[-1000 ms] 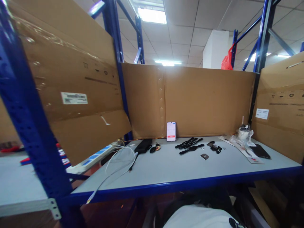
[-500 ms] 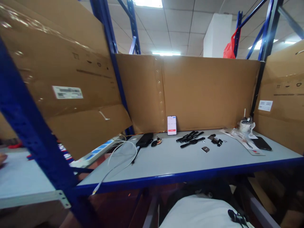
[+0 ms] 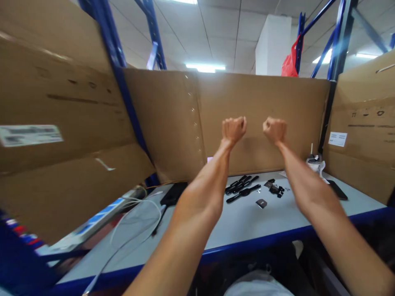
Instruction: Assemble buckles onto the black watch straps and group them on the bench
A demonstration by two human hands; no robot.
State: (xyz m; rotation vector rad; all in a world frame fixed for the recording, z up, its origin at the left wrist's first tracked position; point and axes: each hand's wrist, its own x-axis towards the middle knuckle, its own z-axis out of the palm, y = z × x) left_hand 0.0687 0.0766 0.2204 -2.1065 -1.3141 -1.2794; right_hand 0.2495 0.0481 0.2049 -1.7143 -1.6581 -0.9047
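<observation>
Both my arms stretch forward over the table, with the hands raised in front of the cardboard back panel. My left hand (image 3: 234, 129) is closed in a fist, its back toward me, and nothing shows in it. My right hand (image 3: 275, 129) makes a fist too, a short way to the right, with no object visible. Below them on the grey table (image 3: 237, 230) lie several black watch-like straps (image 3: 242, 187). To their right are small black parts (image 3: 275, 189) and a small dark square piece (image 3: 261, 203). Neither hand touches these.
A black box-like device (image 3: 173, 194) and a white cable (image 3: 135, 246) lie at the left, by a power strip (image 3: 95, 220). On the right are a dark flat phone-like slab (image 3: 337, 190) and a white cup (image 3: 314, 163). Cardboard walls (image 3: 163, 119) enclose the table. My left arm mostly hides an upright phone.
Both my arms have come into view and reach forward with fists raised. The camera has turned slightly, and my left arm now covers most of the standing phone.
</observation>
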